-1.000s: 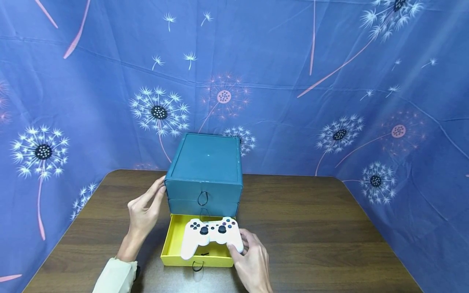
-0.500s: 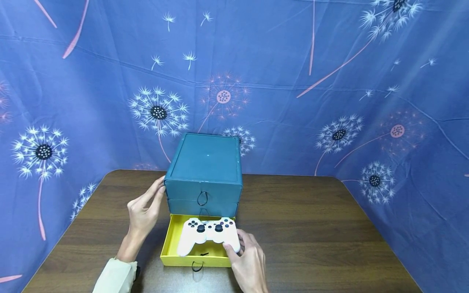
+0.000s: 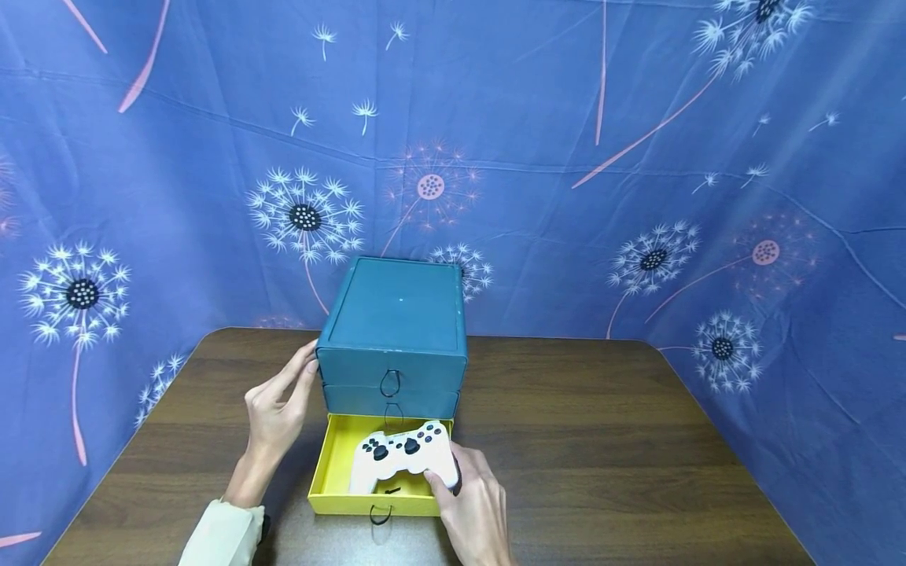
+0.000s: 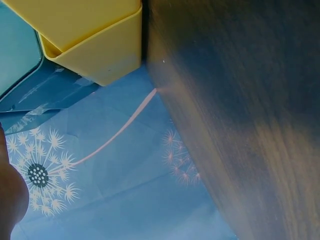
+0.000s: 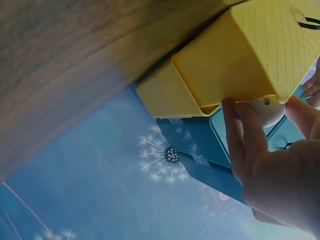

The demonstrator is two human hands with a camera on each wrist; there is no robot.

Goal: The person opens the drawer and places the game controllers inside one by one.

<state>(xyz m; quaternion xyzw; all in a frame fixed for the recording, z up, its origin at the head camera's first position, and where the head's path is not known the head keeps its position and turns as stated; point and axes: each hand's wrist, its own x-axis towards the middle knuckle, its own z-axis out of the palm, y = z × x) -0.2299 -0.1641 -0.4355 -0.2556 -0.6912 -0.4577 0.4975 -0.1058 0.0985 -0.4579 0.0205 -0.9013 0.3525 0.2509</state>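
My right hand (image 3: 476, 503) pinches the right grip of a white game controller (image 3: 402, 457), thumb on its front. The controller is tilted, its left grip dipping inside a pulled-out yellow drawer (image 3: 375, 506). In the right wrist view only the controller's grip end (image 5: 267, 107) shows between the fingers, at the drawer's rim. My left hand (image 3: 274, 413) rests its fairly straight fingertips against the left side of a teal drawer cabinet (image 3: 399, 303). A small black piece, seemingly part of the handle loop, lies in the drawer's front.
Black loop handles (image 3: 390, 384) hang on the cabinet's two teal drawer fronts, and another loop (image 3: 380, 516) hangs on the yellow drawer. Brown wooden table (image 3: 602, 448) spreads out on both sides. Behind it hangs a blue cloth (image 3: 538, 102) printed with dandelions.
My right hand has brought the controller slightly left and lower, and its left grip has dropped into the yellow drawer. The left hand stays at the cabinet's side.
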